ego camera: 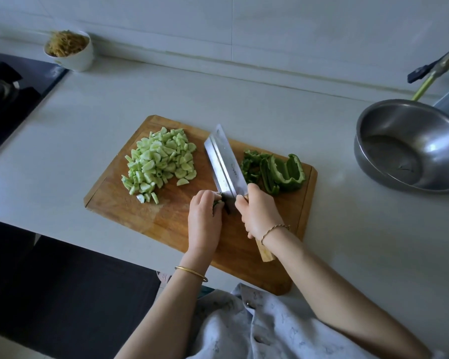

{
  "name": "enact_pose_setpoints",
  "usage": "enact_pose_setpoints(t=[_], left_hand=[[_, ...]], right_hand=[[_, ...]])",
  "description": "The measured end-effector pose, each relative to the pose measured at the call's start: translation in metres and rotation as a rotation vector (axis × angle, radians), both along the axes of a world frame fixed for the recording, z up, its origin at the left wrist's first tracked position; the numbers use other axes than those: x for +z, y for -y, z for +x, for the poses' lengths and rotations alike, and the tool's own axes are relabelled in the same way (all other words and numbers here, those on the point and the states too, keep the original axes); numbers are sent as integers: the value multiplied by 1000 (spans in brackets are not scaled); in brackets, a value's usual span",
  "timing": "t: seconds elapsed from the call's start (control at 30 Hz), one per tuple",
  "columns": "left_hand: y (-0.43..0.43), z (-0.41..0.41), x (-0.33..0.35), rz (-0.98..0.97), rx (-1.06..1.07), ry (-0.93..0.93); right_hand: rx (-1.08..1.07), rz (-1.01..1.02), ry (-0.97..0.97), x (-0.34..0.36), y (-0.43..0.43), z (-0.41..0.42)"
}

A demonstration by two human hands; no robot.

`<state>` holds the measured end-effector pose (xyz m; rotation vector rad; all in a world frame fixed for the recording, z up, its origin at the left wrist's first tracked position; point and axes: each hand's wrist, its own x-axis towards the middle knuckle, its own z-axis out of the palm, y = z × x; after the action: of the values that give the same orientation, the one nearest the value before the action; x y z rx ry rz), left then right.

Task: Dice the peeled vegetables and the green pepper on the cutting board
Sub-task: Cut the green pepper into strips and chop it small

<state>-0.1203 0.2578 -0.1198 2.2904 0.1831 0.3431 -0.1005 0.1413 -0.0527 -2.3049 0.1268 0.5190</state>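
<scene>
Green pepper piece pinched under curled left hand; right hand grips cleaver just beside

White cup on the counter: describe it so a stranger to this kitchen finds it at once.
From the wooden cutting board, look to the far left of the counter, beside the black stove. The white cup stands there, heaped with tan shreds; the bowl at right is steel.

Wore a gold bangle at the left hand, a cord bracelet at the right hand, a pale printed shirt.
</scene>
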Motion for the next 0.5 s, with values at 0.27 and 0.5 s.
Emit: enact_pose_setpoints(t=[0.27, 0.5], left_hand=[[0, -2, 7, -134, 67, -55], [-6, -7, 7, -133, 145, -36]], right_hand=[[-38, 124, 38, 4, 9, 3], [-7, 136, 53, 6, 12, -6]])
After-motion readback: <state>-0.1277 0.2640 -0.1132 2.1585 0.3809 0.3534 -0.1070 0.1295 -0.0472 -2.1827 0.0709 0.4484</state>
